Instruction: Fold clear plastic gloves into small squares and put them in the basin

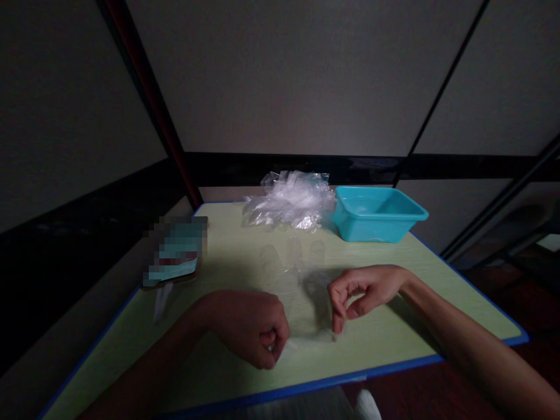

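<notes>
A clear disposable plastic glove lies flat on the table between my hands, its finger parts pointing away from me. My left hand is closed in a pinch at the glove's near left edge; its fingertips are partly hidden. On the other side, my right hand hangs over the glove's near right edge. Its index finger points down to the glove or the table there, its thumb stands apart from the index finger, and its other fingers are loosely bent.
At the back of the pale green table lies a heap of crumpled clear plastic. Right of it stands a turquoise plastic basin. A flat, partly pixelated object is at the left edge, with a white strip below it. Walls close off the back and left.
</notes>
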Tool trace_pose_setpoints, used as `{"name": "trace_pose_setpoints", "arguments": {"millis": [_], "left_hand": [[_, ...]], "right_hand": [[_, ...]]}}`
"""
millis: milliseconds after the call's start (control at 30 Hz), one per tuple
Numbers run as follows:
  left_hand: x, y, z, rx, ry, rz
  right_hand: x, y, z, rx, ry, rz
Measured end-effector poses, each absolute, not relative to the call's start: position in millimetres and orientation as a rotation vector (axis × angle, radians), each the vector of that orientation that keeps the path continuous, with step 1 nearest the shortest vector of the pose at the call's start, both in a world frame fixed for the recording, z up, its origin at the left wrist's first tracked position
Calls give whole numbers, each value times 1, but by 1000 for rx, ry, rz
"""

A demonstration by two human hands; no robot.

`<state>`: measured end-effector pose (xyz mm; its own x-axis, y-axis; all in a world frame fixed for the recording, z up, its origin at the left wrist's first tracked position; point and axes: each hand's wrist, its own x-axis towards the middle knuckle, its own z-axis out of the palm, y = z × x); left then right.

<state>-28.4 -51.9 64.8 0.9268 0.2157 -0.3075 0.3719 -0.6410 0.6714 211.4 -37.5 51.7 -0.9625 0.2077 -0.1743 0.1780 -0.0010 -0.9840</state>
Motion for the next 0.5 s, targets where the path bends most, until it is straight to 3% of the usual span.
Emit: {"name": "trace_pose_setpoints", "arguments": {"millis": [500], "left_hand": [[-41,-44,83,2298,652,-76]], "right_hand": [[220,-32,50,-325,-1915,2149]]}}
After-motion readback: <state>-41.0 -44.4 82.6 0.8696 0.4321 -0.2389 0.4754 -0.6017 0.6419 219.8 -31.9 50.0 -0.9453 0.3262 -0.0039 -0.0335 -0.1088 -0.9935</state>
